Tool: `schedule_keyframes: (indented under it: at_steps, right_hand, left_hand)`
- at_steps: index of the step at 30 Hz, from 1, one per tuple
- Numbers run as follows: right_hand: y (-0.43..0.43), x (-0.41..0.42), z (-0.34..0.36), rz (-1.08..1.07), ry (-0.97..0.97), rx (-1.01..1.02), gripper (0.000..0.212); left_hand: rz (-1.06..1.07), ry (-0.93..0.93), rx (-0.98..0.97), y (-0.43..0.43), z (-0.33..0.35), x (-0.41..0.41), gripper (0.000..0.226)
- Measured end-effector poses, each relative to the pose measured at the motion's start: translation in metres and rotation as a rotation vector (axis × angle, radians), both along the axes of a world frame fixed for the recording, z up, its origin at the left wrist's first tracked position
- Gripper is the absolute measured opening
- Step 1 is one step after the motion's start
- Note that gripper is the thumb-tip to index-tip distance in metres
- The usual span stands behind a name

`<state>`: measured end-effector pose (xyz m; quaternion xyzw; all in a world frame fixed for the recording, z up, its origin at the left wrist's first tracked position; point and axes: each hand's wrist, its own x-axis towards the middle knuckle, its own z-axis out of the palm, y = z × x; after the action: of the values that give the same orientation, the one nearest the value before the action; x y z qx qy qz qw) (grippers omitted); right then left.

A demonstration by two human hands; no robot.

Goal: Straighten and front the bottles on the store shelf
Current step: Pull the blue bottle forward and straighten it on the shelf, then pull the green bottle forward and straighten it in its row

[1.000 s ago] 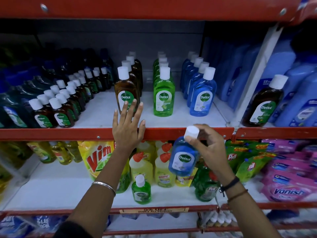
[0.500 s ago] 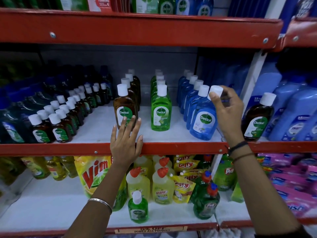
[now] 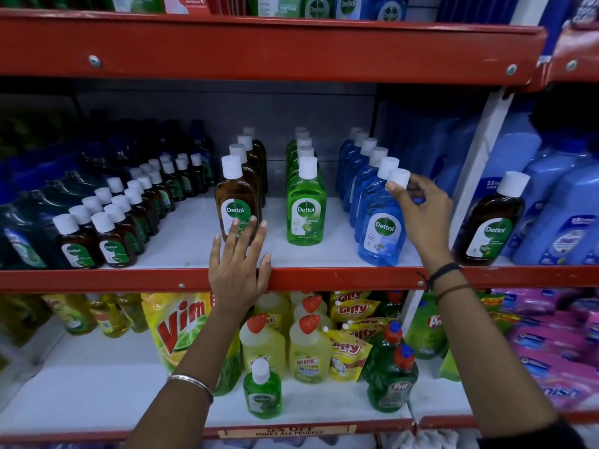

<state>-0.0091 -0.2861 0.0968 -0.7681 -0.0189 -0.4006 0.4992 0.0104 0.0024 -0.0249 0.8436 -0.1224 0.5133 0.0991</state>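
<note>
A second ago the blue Dettol bottle (image 3: 382, 228) hung below the red shelf lip (image 3: 324, 277); now it stands just behind that lip, heading the blue row, label outward. The right hand (image 3: 421, 210) pinches its white cap (image 3: 399, 179) with fingertips. The left hand (image 3: 238, 270) lies flat and spread across the lip, gripping nothing, fingers reaching the brown Dettol bottle (image 3: 236, 205). Full, rigid plastic like this probably feels weighty and smooth, so the shoulder under the cap is the surer hold. Behind the lip run three rows: four brown, roughly five green, six blue, though the rearmost blur together.
</note>
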Motion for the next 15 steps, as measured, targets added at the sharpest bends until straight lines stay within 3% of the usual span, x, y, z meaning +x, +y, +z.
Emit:
schedule_keyframes:
  at_steps: [4, 8, 12, 15]
  right_hand:
    - [0.007, -0.016, -0.018, -0.083, -0.041, -0.057, 0.049]
    - [0.034, -0.049, -0.055, -0.116, -0.143, -0.044, 0.038]
    - [0.075, -0.081, -0.104, 0.062, -0.082, -0.057, 0.029]
    - [0.104, -0.091, -0.149, 0.274, 0.071, -0.043, 0.024]
  left_hand:
    - [-0.017, 0.034, 0.025, 0.003, 0.002, -0.003, 0.051]
    - [-0.022, 0.06, 0.004, 0.016, 0.003, -0.006, 0.052]
    - [-0.008, 0.066, 0.01, 0.033, 0.001, -0.004, 0.052]
    - [-0.015, 0.06, 0.005, 0.034, 0.0, -0.002, 0.051]
